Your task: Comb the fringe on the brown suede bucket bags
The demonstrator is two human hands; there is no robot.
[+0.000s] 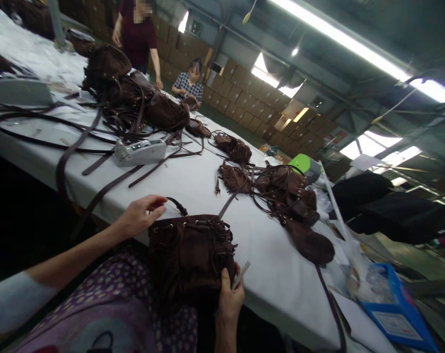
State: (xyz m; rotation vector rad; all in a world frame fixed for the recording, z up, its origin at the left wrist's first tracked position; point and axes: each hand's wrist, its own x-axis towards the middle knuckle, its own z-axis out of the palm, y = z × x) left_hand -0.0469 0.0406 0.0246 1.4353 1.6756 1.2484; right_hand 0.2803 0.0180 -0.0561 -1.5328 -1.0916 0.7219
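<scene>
A dark brown fringed handbag [193, 255] with small metal eyelets along its top rests at the near table edge, over my lap. My right hand [232, 294] grips its lower right corner, thumb in front. A pale, flat, narrow strip [241, 274] sticks up from the same hand; its kind is unclear. At the bag's upper left, my left hand [143, 214] has its fingers curled at the end of a short buckled strap [178, 206]. The fingertips meet the strap, and part of the grip is hidden.
Brown bags [163, 110] with long straps pile up on the white table [193, 179]. More bags [288, 191] lie to the right. A grey tape dispenser [141, 151] stands at left centre, a blue bin [395, 314] at right. Two people are beyond, before stacked cartons [244, 103].
</scene>
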